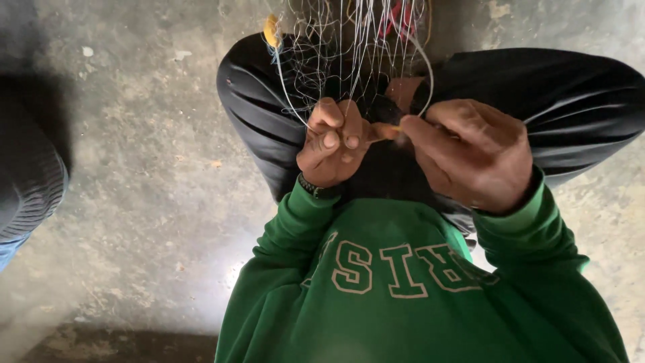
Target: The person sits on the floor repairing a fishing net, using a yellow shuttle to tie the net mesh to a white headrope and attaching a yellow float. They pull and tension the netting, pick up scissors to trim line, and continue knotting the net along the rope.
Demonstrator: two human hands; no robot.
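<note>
A thin white fishing net (342,47) hangs down from the top of the view over my knees. My left hand (332,144) pinches a bunch of its strands between thumb and fingers. My right hand (474,154) is closed around a small yellow netting needle (392,129), whose tip pokes out toward my left hand. A loop of line curves from the needle up the right side of the net. A small yellow float (271,31) sits on the net's left edge. Both hands are close together above my lap.
I sit with knees drawn up in black trousers (584,101) and a green sweatshirt (403,289) with pale letters. The floor is rough grey concrete (141,168). Another person's dark ribbed sleeve (27,181) shows at the left edge.
</note>
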